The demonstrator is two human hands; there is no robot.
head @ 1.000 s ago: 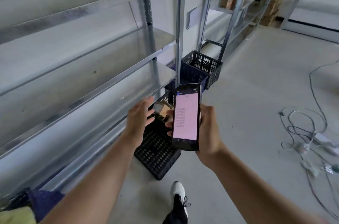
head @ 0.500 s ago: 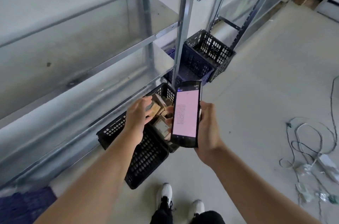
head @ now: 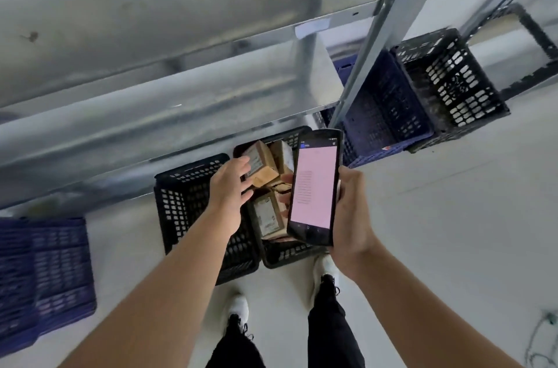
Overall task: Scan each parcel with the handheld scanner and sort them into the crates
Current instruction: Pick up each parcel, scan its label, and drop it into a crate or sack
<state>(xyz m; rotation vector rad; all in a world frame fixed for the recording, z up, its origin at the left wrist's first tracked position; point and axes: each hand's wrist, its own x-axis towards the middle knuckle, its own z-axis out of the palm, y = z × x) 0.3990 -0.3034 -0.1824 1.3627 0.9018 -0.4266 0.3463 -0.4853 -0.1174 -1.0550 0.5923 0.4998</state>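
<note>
— A worker's left hand [head: 231, 186], fingers spread and holding nothing, reaches over cardboard parcels [head: 265, 186] heaped in a black crate [head: 283, 256] on the floor. The right hand [head: 351, 210] grips the handheld scanner [head: 314, 189].

— Progress?

— Early, seemingly: the blue crate [head: 389, 114] and neighbouring black crate [head: 450, 87] look empty.

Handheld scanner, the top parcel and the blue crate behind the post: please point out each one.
handheld scanner [head: 315, 188], head view, middle of its pink screen.
top parcel [head: 262, 163], head view, its labelled face.
blue crate [head: 389, 114], head view, its near wall.
</note>
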